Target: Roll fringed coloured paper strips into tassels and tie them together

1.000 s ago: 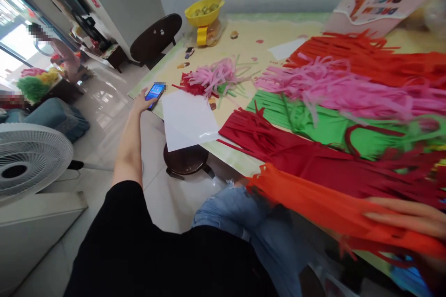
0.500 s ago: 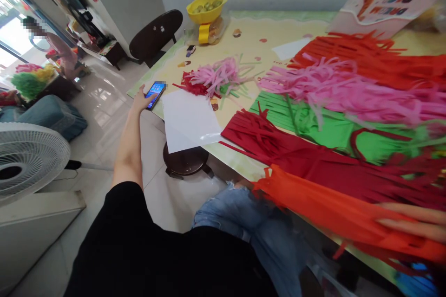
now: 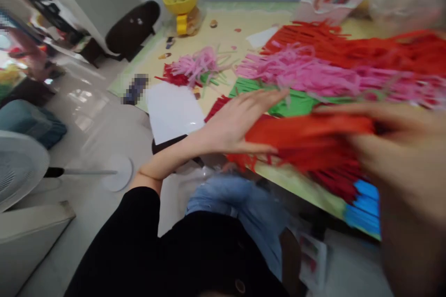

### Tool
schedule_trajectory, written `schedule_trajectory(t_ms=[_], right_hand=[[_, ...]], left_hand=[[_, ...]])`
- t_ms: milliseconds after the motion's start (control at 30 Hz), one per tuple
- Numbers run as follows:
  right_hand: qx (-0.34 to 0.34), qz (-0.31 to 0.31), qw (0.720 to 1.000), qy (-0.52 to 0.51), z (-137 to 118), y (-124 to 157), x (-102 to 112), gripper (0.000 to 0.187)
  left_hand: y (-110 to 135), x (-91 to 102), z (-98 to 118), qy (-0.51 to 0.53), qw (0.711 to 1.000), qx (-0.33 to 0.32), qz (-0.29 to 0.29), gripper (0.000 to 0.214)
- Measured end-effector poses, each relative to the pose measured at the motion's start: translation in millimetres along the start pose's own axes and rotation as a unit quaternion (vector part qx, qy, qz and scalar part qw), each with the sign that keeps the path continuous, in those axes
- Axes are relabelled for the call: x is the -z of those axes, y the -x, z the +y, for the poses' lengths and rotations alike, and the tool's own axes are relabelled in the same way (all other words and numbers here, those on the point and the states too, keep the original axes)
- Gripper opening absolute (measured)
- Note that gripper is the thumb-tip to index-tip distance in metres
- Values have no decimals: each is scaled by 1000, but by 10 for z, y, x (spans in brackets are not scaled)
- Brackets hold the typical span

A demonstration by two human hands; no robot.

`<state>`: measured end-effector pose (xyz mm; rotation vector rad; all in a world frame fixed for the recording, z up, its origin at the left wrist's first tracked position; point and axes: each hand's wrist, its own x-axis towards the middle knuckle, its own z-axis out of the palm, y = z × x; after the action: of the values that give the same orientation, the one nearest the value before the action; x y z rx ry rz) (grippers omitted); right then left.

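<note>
My left hand (image 3: pixel 240 118) reaches across the table's near edge with its fingers stretched out and thumb apart. It lies against the left end of an orange fringed paper strip (image 3: pixel 310 132). At the right, my right hand (image 3: pixel 407 148), blurred by motion, has its thumb and fingers around the other end of that strip. Under the strip a dark red fringed piece (image 3: pixel 334 181) shows in part. Behind my hands are a green fringed piece (image 3: pixel 294 104), a pink one (image 3: pixel 324 79) and another orange-red one (image 3: pixel 376 55).
A white sheet (image 3: pixel 174 111) overhangs the table edge, near a phone (image 3: pixel 135 89). Pink and red shreds (image 3: pixel 195 65) lie behind it. A yellow bowl (image 3: pixel 182 0) stands at the back. A stool (image 3: pixel 169 143), chair (image 3: pixel 132 30) and fan (image 3: pixel 21 167) are at left.
My left hand has left the phone and come right to the orange strip. My right hand has lifted, with the strip's right end now between its fingers. The phone screen looks dark now.
</note>
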<state>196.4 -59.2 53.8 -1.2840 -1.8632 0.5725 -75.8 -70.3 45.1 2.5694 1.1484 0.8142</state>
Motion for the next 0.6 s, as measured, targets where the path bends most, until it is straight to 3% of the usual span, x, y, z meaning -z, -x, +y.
schedule_trajectory(t_ms=[100,267,400,600], right_hand=[[-35,52,996,-67,-68,-164,119,35],[-54,90,991,-86,132,-218,419,27],[-94,39,985,-139,341,-173,548,11],[-41,1,982,-182,452,-149,554,12]], left_hand=[[-389,-166,165,44,999,19,-2,64],[-823,-274,14,94,994,52,25,41],[-1044,-251,32,170,983,47,41,5],[-1122,-120,157,268,960,81,-12,14]])
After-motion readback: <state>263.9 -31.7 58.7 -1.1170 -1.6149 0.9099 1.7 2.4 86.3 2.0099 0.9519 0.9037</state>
